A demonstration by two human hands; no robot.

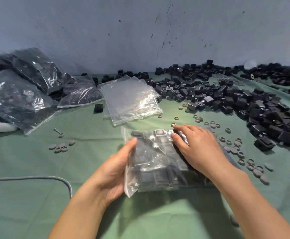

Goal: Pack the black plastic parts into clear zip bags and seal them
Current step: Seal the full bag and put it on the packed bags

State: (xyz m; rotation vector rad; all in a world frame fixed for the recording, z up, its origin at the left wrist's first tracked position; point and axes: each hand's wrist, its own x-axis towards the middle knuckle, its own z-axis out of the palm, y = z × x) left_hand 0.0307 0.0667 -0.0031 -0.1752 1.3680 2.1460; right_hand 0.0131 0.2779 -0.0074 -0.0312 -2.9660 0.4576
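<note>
"Zip bag [158, 163] with the black plastic parts [159, 133] in it: where does it lie?"

"On the green-clothed desk [37, 161], right in front of you, packed full. Your right hand [197, 149] lies flat on its top, fingers [183, 130] straight, pressing down. Your left hand [116, 169] grips its left edge, thumb on top. The other fingers go beneath, I think, though the bag hides them."

"So the hands are apart?"

"Apart, one at each side of the bag, both touching it. Whether the zip is closed, I cannot tell."

"And round it?"

"Just beyond the bag lies a stack of empty clear bags [132, 99], with a single black part [98, 108] beside it. To your right, a loose heap [235, 100] of more such parts runs back to the wall [106, 31]. Grey round caps [235, 149] are scattered between that heap and your bag. Far left, filled bags [20, 94] lie piled up. A grey cable [37, 178] curves across the cloth near your left forearm."
</note>
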